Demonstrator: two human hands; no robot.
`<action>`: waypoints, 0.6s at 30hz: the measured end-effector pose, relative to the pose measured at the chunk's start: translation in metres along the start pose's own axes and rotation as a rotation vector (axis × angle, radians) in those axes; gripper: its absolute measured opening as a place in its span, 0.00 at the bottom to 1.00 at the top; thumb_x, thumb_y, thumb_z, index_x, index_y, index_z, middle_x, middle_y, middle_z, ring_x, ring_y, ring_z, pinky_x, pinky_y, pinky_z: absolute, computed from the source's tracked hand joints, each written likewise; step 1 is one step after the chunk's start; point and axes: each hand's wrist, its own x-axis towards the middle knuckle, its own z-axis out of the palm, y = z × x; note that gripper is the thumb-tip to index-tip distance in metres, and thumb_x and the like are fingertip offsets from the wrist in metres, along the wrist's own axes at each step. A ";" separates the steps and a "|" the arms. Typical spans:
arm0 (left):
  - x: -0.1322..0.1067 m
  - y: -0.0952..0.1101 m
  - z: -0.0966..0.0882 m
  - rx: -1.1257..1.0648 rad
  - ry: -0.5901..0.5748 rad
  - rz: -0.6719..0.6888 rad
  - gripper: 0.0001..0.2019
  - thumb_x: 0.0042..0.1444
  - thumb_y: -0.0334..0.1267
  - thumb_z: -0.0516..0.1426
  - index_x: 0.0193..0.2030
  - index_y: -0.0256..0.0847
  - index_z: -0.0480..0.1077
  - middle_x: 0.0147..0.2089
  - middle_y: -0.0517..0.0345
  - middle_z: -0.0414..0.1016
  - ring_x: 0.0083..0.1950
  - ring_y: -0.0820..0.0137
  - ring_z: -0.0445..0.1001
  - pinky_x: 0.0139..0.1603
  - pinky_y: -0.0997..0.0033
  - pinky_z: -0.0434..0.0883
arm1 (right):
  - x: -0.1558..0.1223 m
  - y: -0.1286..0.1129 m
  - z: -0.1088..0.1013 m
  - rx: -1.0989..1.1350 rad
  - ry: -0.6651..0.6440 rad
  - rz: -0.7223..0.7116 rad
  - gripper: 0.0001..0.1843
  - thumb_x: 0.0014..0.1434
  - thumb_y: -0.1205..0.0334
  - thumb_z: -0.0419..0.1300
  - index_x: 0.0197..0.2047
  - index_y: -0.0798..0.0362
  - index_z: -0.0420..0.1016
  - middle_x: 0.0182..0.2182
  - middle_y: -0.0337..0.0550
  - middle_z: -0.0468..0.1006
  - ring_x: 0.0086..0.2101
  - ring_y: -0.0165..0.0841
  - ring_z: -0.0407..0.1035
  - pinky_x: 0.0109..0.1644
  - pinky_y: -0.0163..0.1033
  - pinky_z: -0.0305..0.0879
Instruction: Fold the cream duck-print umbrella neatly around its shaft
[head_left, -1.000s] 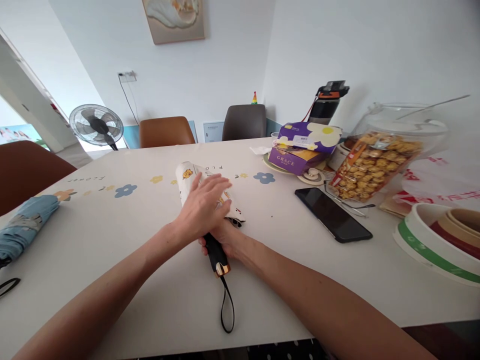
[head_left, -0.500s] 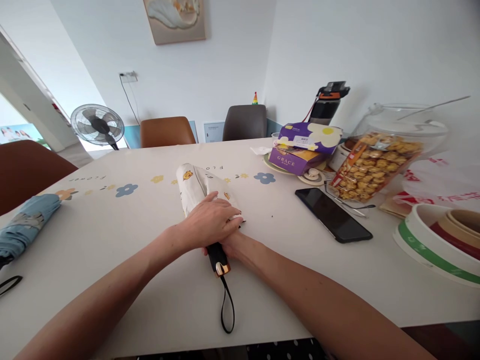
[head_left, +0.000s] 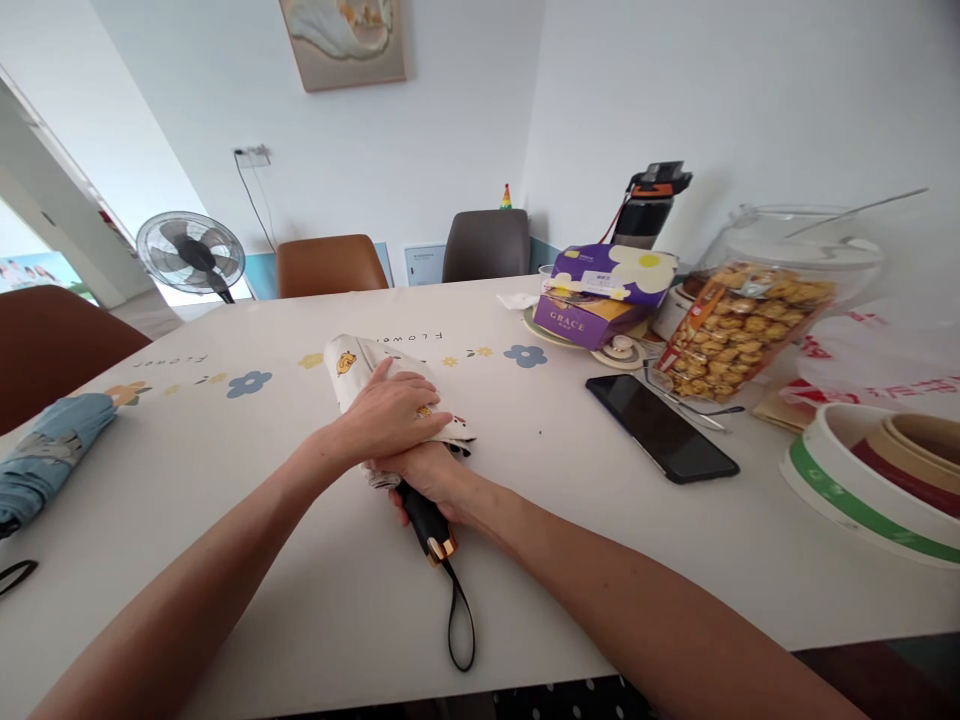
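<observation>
A folded white umbrella [head_left: 349, 372] with small orange cartoon prints lies at a slant on the table, its loose fabric partly wrapped. My right hand [head_left: 426, 470] is closed around it where the black handle [head_left: 421, 515] meets the canopy; most of those fingers are hidden underneath. Across the fabric, just beyond and above the right hand, rests my left hand [head_left: 394, 412], fingers stretched out flat and thumb apart. A black wrist strap [head_left: 463, 625] trails from the gold-tipped handle toward me. One loose corner of fabric sticks out to the right of my hands.
On the left lies a blue folded umbrella [head_left: 56, 455]. To the right are a black phone [head_left: 660, 428], glasses [head_left: 694, 405], a purple box [head_left: 574, 318], a large snack jar [head_left: 750, 320], a dark bottle [head_left: 646, 208] and tape rolls [head_left: 847, 495]. Chairs stand behind the table.
The umbrella's far end has swung left and its handle tilts slightly more. My left hand has slid left and flattened over the fabric, uncovering more of my right hand.
</observation>
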 end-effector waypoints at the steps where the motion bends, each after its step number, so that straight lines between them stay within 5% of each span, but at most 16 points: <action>1: 0.000 -0.002 -0.001 0.012 -0.009 -0.004 0.14 0.53 0.42 0.47 0.26 0.44 0.71 0.42 0.57 0.76 0.52 0.62 0.67 0.63 0.51 0.41 | 0.000 0.000 0.000 -0.008 0.003 0.016 0.10 0.44 0.61 0.63 0.29 0.55 0.67 0.16 0.35 0.63 0.16 0.28 0.59 0.13 0.34 0.61; 10: 0.004 -0.011 0.000 0.048 -0.043 -0.083 0.09 0.44 0.34 0.49 0.16 0.43 0.62 0.24 0.58 0.71 0.35 0.64 0.69 0.57 0.54 0.52 | 0.001 -0.001 0.003 -0.028 0.015 -0.003 0.07 0.44 0.63 0.60 0.28 0.54 0.67 0.17 0.35 0.64 0.15 0.27 0.59 0.12 0.34 0.60; 14: 0.003 -0.013 0.002 0.103 0.006 -0.043 0.12 0.48 0.33 0.46 0.16 0.41 0.55 0.22 0.58 0.67 0.30 0.67 0.66 0.55 0.54 0.55 | -0.001 -0.004 0.004 -0.027 0.027 0.035 0.08 0.43 0.64 0.61 0.28 0.54 0.66 0.16 0.34 0.63 0.15 0.27 0.60 0.12 0.33 0.60; 18: 0.001 -0.010 0.000 0.116 0.127 -0.010 0.12 0.54 0.33 0.43 0.22 0.41 0.59 0.27 0.58 0.68 0.33 0.67 0.67 0.59 0.52 0.51 | -0.002 -0.006 0.004 -0.006 0.048 0.058 0.12 0.41 0.64 0.64 0.28 0.55 0.65 0.15 0.33 0.63 0.14 0.27 0.59 0.12 0.33 0.61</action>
